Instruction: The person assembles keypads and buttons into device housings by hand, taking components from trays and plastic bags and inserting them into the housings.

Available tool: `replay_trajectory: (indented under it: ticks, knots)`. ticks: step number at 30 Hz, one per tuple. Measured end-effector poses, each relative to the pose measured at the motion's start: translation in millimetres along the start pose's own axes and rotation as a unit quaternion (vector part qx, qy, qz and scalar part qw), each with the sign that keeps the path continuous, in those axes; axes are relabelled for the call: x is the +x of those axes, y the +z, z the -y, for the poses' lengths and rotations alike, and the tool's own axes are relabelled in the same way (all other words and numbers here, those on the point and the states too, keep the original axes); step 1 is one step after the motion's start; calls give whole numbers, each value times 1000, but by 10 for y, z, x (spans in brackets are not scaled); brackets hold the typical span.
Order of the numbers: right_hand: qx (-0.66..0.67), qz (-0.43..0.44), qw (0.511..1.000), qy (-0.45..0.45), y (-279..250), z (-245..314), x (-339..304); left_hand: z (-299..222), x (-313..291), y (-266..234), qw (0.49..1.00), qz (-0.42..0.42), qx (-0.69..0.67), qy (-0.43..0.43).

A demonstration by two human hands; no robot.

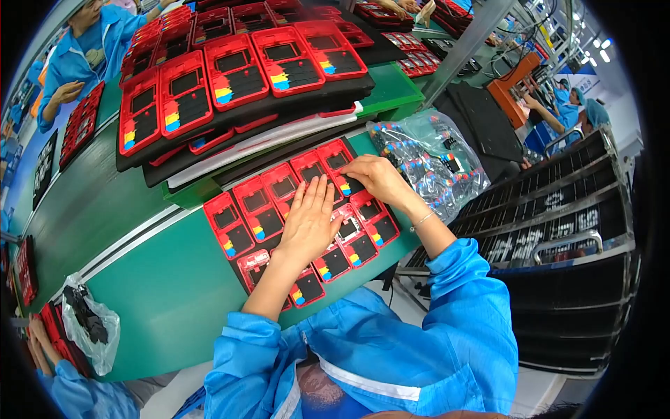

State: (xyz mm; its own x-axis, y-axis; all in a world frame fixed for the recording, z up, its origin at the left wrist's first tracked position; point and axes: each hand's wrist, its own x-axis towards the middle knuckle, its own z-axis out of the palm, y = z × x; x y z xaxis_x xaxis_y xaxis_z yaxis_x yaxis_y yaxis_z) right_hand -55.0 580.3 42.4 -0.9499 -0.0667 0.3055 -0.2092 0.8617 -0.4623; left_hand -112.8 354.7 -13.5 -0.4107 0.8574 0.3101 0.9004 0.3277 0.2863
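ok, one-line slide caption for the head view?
Left hand lies flat and right hand presses on a tray of red keypad housings on a green workbench.

Bright, even overhead light; lamp glare at 2 o'clock. Soft shadows only. Centre sharp. Strong fisheye bending toward rim, black vignette all round, slight blur at edges.
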Motion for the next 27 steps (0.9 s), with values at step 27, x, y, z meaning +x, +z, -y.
replay_trajectory:
  ticks: [27]
  knots:
    - [-142,3,984,-106,-62,159,-99,8,-11,-2,1000,5,8,-2]
